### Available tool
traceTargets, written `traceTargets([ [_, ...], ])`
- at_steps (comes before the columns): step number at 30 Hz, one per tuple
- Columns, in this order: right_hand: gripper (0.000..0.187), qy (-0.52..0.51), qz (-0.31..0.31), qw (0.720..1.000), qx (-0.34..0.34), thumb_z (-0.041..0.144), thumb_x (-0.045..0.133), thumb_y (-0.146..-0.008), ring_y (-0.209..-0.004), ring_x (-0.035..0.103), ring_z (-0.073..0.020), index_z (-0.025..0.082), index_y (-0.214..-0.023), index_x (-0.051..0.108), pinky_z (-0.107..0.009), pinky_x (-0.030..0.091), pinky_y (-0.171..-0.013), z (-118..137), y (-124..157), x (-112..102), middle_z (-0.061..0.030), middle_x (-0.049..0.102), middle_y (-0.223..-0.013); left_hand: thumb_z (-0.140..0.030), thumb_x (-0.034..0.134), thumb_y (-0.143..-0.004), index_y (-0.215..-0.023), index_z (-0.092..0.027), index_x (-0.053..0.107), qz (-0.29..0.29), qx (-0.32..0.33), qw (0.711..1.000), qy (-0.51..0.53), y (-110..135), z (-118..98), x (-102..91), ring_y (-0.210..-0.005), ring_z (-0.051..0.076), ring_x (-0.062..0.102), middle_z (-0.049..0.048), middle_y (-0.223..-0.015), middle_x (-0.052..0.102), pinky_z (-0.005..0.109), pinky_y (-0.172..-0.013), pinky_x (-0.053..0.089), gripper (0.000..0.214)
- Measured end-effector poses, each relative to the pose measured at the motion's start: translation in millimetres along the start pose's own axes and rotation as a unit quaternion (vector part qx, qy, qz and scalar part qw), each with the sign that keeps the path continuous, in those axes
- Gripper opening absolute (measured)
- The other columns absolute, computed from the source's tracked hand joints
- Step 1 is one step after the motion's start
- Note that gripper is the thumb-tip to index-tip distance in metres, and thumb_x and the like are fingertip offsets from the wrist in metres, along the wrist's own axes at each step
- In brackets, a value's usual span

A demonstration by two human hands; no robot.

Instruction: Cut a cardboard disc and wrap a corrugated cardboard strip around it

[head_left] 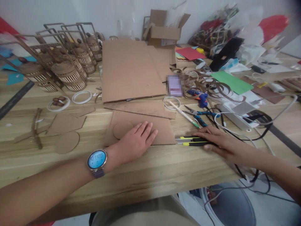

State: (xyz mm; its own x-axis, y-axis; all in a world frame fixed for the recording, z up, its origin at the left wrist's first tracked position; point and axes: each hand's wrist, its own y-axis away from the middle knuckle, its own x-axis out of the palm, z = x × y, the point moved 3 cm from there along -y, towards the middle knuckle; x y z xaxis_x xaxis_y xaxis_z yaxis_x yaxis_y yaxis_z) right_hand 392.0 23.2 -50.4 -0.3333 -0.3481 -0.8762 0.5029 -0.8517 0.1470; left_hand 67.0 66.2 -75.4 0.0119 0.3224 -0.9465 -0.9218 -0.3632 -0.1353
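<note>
My left hand (135, 139) lies flat with its fingers stretched out on a piece of cardboard (162, 128). A round outline or disc (122, 129) shows on that cardboard beside my fingers, partly covered by the hand. At the cardboard's right edge, my right hand (218, 142) has its thumb and fingers closed on a black and yellow utility knife (191, 141). The knife lies low at the tabletop, its tip pointing left toward the cardboard. Behind my left hand, a narrow cardboard strip (141, 108) and a large cardboard sheet (129, 69) overlap the piece.
Bamboo lanterns (68, 75) crowd the back left. A cut cardboard disc (67, 142) and tape rolls (81, 97) lie on the left. Pliers (196, 113), a glue gun (199, 97), a pencil (183, 113) and cables (235, 116) are at right. A bin (230, 204) stands below.
</note>
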Motion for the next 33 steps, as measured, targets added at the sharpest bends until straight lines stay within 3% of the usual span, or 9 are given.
traceTargets([
  [5,0.048,0.015,-0.009,1.000,0.008,0.045,0.046,-0.097,-0.119,0.059,-0.0348,0.025,-0.139,0.056,-0.054,0.049,-0.102,5,-1,6,-0.0148,0.062,-0.127,-0.008,0.035,-0.097,-0.148,-0.006,0.039,-0.003,-0.011,0.999,0.048,2,-1,4.5,-0.141,0.035,0.043,0.0234,-0.152,0.045,0.049,-0.109,0.042,0.051],
  [11,0.048,0.037,-0.053,0.998,0.008,0.047,0.045,-0.097,-0.120,0.059,-0.0341,0.019,-0.133,0.059,-0.051,0.050,-0.102,9,-4,19,-0.0181,0.062,-0.127,-0.014,0.040,-0.100,-0.154,-0.026,0.036,0.070,-0.022,0.984,0.160,-6,10,12.3,-0.149,0.037,0.026,0.0069,-0.163,0.031,0.056,-0.115,0.034,0.056],
  [15,0.046,0.054,-0.075,0.996,0.003,0.044,0.042,-0.097,-0.115,0.061,-0.0335,0.017,-0.130,0.060,-0.052,0.051,-0.099,9,-9,19,-0.0186,0.064,-0.122,-0.022,0.043,-0.101,-0.152,-0.024,0.040,0.062,-0.033,0.976,0.206,-11,11,14.9,-0.150,0.037,0.026,0.0091,-0.162,0.033,0.054,-0.115,0.035,0.051],
  [21,0.045,0.029,-0.058,0.998,-0.009,0.043,0.046,-0.097,-0.117,0.061,-0.0330,0.018,-0.131,0.059,-0.051,0.052,-0.099,9,-8,13,-0.0178,0.064,-0.124,-0.039,0.046,-0.103,-0.152,-0.018,0.039,0.067,-0.044,0.979,0.188,-15,13,12.2,-0.148,0.034,0.030,0.0167,-0.162,0.029,0.049,-0.114,0.037,0.054],
  [24,0.045,0.020,-0.048,0.999,0.002,0.044,0.046,-0.097,-0.117,0.061,-0.0337,0.020,-0.132,0.059,-0.050,0.051,-0.099,7,-8,6,-0.0160,0.063,-0.125,-0.030,0.047,-0.102,-0.154,-0.016,0.033,0.078,-0.053,0.983,0.154,-21,16,8.7,-0.148,0.035,0.029,0.0197,-0.163,0.026,0.050,-0.113,0.037,0.056],
  [29,0.045,0.033,-0.047,0.998,0.006,0.044,0.045,-0.097,-0.113,0.062,-0.0335,0.021,-0.133,0.058,-0.050,0.052,-0.097,6,-7,4,-0.0152,0.064,-0.122,-0.008,0.035,-0.100,-0.155,-0.018,0.031,0.068,-0.012,0.989,0.131,-28,13,13.2,-0.151,0.034,0.021,0.0137,-0.163,0.029,0.051,-0.120,0.023,0.056],
  [33,0.045,0.049,-0.057,0.997,-0.003,0.040,0.043,-0.098,-0.115,0.061,-0.0335,0.018,-0.133,0.058,-0.050,0.052,-0.099,7,-4,15,-0.0171,0.063,-0.122,-0.028,0.036,-0.105,-0.156,-0.026,0.031,0.056,-0.007,0.983,0.173,-25,12,22.5,-0.151,0.034,0.021,0.0063,-0.165,0.027,0.054,-0.119,0.022,0.051],
])
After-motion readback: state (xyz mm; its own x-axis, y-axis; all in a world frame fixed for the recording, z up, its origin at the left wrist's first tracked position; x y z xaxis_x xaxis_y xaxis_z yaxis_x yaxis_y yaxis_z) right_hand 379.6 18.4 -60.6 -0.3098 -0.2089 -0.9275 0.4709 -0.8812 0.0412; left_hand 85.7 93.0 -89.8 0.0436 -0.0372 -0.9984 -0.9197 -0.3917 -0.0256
